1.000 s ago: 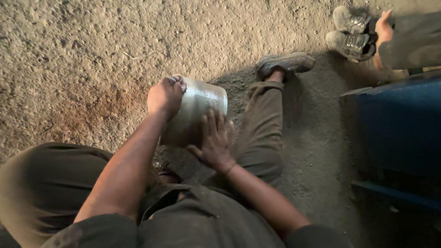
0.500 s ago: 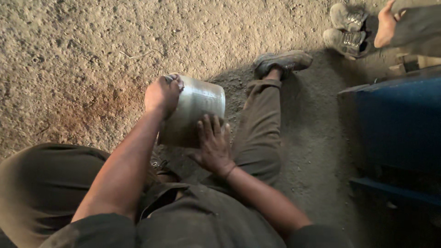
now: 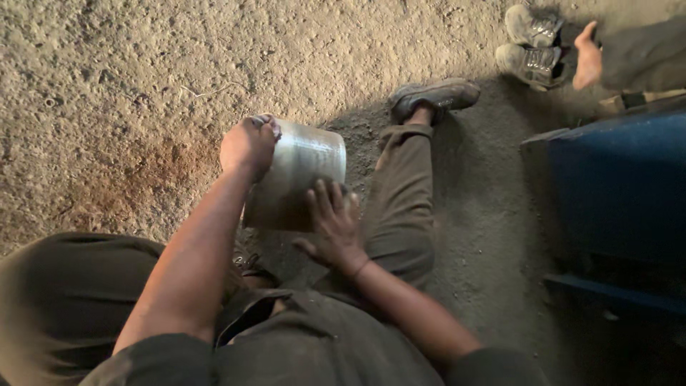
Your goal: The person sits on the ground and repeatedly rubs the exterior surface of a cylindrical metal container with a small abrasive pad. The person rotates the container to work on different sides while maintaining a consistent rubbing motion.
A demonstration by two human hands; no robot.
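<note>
A shiny metal cylindrical vessel [image 3: 304, 171] lies tilted on its side between my legs, on the dusty ground. My left hand [image 3: 249, 146] is closed in a fist at the vessel's upper left edge, with a small grey piece showing between its fingers. My right hand [image 3: 332, 225] is pressed against the vessel's lower right side with its fingers spread, holding it steady. My right leg in olive trousers [image 3: 404, 193] stretches away from me, ending in a worn shoe [image 3: 436, 96].
Rough sandy ground [image 3: 143, 71] with a rusty stain [image 3: 153, 171] spreads to the left. A blue metal box [image 3: 622, 186] stands at the right. Another person's two shoes [image 3: 532, 43] and a hand [image 3: 587, 53] are at the top right.
My right hand has slid slightly toward me along the vessel. My left fist has barely shifted on the edge. The other person's hand at the top right has moved a little.
</note>
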